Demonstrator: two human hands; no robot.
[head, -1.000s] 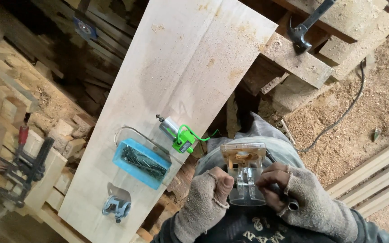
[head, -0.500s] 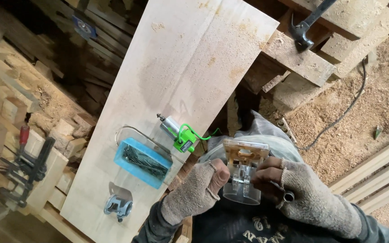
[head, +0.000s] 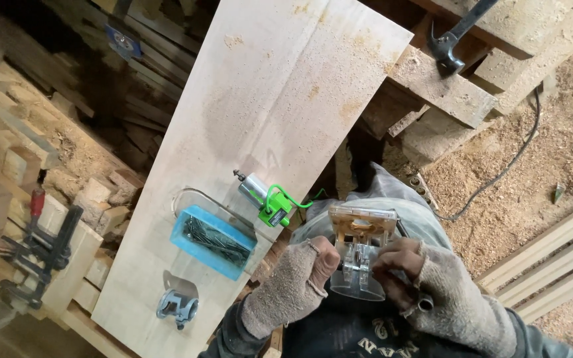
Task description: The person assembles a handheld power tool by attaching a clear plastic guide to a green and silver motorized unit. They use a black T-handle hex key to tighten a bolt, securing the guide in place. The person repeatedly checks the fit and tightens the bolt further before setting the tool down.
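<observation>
Both hands meet on a clear plastic router base with a wooden-looking square plate on its far end, held just off the near edge of the long pale board that serves as the surface here. The left hand, in a worn fingerless glove, has its fingers closed on the base's left side. The right hand, gloved the same way, has its fingers curled on the base's right side, pinching something small and dark there — too small to tell what.

On the board, just beyond the base, lies a green and silver motor unit with a green cord looping off it. Beside that, toward the board's near left edge, sits a blue tray of dark nails under a clear lid. Nearer still, at the board's corner, rests a small grey metal fitting.

Left of the board, a red-handled clamp lies among stacked wood blocks. Beyond the board's right edge a hammer rests on rough timber — and a black cable trails over the sawdust-covered floor.
</observation>
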